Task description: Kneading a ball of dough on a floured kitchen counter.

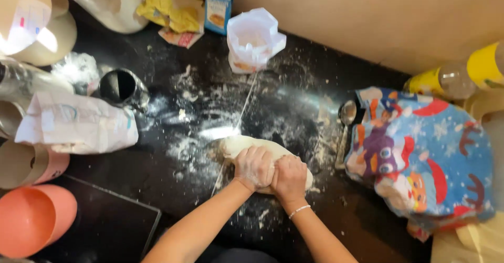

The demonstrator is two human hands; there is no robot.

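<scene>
Floured dough (247, 148), mid-counter (157, 174), is pressed under the left hand (254, 167) and right hand (288, 177), both curled down onto it side by side, and is best kneaded with even pushes toward the white bag (254, 38) beyond.

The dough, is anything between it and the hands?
Nothing visible. Both hands, left and right, press straight onto the pale, oblong lump of dough on the floury black countertop.
</scene>
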